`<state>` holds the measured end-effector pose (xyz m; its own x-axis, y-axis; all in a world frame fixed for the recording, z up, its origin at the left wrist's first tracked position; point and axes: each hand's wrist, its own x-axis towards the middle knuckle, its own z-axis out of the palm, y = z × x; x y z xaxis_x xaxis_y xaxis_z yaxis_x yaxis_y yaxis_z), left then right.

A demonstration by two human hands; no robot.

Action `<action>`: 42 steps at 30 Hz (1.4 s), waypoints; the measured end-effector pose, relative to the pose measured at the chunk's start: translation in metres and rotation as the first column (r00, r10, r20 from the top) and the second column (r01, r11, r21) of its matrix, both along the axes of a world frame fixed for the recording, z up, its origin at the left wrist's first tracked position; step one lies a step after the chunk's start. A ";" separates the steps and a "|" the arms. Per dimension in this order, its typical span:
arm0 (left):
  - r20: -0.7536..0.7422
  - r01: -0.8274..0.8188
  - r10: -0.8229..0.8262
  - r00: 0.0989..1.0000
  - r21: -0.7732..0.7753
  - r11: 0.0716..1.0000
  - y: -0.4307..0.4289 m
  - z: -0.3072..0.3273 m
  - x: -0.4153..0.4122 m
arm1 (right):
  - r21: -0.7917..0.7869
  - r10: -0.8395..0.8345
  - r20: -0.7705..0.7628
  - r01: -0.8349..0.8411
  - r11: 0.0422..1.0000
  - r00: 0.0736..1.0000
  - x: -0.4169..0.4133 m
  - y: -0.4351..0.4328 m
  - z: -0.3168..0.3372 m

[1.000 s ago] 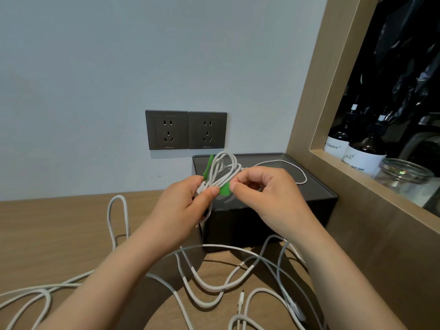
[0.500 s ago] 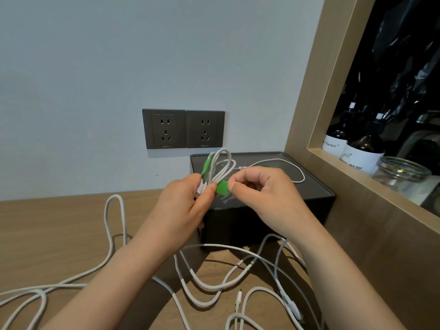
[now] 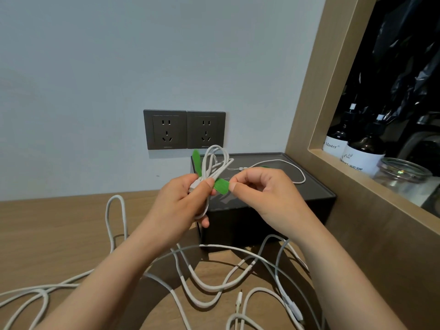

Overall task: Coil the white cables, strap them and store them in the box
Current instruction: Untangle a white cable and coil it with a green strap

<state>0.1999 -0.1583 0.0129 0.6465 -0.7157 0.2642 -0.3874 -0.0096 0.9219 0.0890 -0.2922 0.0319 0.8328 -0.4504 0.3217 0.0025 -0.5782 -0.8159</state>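
Coil (image 3: 215,163) was gripped at its waist by the left hand (image 3: 181,206), thumb pressed over the strands, its loops standing above the fist, in front of the box (image 3: 262,210). At the grip the green strap (image 3: 221,186) was passed behind the strands. One end stood up beyond the thumb, and the other was pinched by the right hand (image 3: 264,194) just beside it. The pinched end was judged best drawn tight across the strands close to the thumb and pressed onto the standing end, with the thumb lifted only once the strap had bitten. Below both hands, more cables (image 3: 209,287) lay uncoiled on the table (image 3: 47,234).
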 end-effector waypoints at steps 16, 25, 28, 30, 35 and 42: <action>0.063 0.046 -0.048 0.997 0.039 0.998 0.001 0.001 0.001 | -0.459 0.076 0.060 -0.040 0.887 0.995 0.021 -0.005 0.044; 0.051 0.082 -0.085 0.995 0.069 0.994 0.002 0.003 0.001 | -0.339 0.195 -0.032 -0.194 0.921 0.980 0.035 -0.004 0.055; 0.057 0.078 -0.083 0.995 0.077 0.994 0.002 0.003 0.001 | -0.338 0.169 -0.009 -0.162 0.927 0.986 0.035 -0.004 0.054; 0.042 0.072 -0.076 0.996 0.074 0.995 0.003 0.003 0.001 | -0.376 0.144 0.022 -0.125 0.918 0.989 0.034 -0.005 0.049; 0.010 0.040 -0.040 0.999 0.045 0.998 0.000 0.001 0.001 | -0.363 0.106 0.154 -0.044 0.931 0.982 0.025 -0.005 0.028; -0.012 0.029 -0.029 1.000 0.003 1.000 0.000 -0.002 -0.001 | -0.316 0.062 0.242 0.018 0.949 0.968 0.016 -0.005 0.000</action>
<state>0.1987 -0.1579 0.0105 0.6286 -0.7351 0.2540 -0.3765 -0.0018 0.9264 0.1050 -0.2976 0.0322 0.7184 -0.2757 0.6387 0.1949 -0.8016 -0.5653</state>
